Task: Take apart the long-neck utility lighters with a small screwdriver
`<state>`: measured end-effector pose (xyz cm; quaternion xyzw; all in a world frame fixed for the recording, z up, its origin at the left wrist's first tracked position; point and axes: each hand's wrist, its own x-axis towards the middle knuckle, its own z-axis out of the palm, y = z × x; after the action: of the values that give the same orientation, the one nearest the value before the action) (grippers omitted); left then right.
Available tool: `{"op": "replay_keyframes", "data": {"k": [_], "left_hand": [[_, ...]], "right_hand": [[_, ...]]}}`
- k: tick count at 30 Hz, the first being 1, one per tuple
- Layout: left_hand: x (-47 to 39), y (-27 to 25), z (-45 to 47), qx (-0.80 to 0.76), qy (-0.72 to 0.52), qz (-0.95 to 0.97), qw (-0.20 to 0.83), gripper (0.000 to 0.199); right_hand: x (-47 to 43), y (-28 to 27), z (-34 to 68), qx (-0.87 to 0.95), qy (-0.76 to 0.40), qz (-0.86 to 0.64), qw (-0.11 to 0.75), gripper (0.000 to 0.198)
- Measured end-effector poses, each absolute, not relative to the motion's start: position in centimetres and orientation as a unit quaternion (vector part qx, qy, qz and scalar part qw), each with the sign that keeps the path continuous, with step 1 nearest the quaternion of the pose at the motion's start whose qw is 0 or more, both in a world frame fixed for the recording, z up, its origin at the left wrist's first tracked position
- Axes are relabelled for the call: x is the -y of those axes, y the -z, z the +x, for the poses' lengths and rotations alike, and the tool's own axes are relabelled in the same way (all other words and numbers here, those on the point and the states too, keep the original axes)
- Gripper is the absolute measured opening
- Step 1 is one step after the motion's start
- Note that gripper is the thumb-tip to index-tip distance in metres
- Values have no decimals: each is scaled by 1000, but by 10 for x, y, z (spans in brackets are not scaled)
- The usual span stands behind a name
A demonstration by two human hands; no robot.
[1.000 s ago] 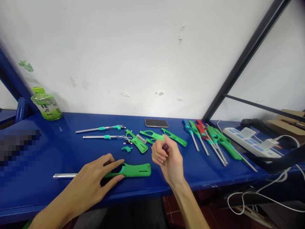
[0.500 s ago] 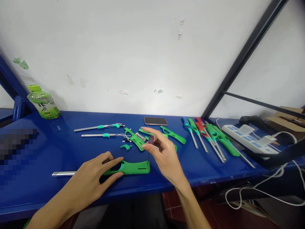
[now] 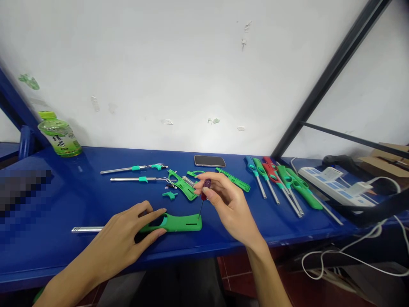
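A green gas lighter [image 3: 183, 222] with a long metal tube lies flat near the table's front edge. My left hand [image 3: 131, 232] grips it around the trigger opening, thumb in front and fingers behind. In my right hand [image 3: 226, 204] is a small screwdriver [image 3: 204, 192] with a dark red handle, pinched between thumb and fingers. Slightly tilted, its thin shaft reaches down to the right end of the lighter's handle. Behind the hands lie green casing halves [image 3: 185, 187], a loose teal trigger [image 3: 170, 195] and two metal lighter tubes [image 3: 128, 179] with wires.
Several assembled lighters [image 3: 277, 179] in blue, green and red lie at the right, beside a white power strip [image 3: 332, 187] with cables. A phone [image 3: 209, 161] rests near the wall. At the back left stands a green bottle [image 3: 60, 136]. A black metal frame [image 3: 319, 98] rises at the right.
My right hand has shifted a little to the right, and the screwdriver leans more, showing more of its handle. The tip stays at the lighter's end. My left hand keeps its hold.
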<state>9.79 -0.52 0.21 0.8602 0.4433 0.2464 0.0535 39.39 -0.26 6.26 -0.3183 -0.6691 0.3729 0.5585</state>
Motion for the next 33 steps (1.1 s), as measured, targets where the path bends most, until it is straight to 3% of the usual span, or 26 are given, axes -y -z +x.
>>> {"op": "replay_keyframes", "data": {"k": [7, 11, 17, 21, 28, 33], "left_hand": [[5, -4, 99, -443, -237, 863, 58, 59], [4, -5, 98, -442, -232, 865, 56, 60], [5, -6, 99, -438, -229, 868, 53, 63], [4, -6, 100, -438, -226, 868, 52, 63], [4, -6, 100, -435, -236, 867, 53, 63], [3, -5, 100, -444, -229, 864, 52, 65]], "right_hand": [[1, -60, 391, 666, -346, -327, 574, 12], [0, -59, 391, 667, -412, -303, 541, 32], [-1, -58, 391, 672, -359, -316, 566, 15], [4, -59, 392, 685, -418, -259, 537, 25], [2, -55, 387, 704, -340, -295, 550, 12], [5, -59, 394, 740, -252, -313, 540, 35]]}}
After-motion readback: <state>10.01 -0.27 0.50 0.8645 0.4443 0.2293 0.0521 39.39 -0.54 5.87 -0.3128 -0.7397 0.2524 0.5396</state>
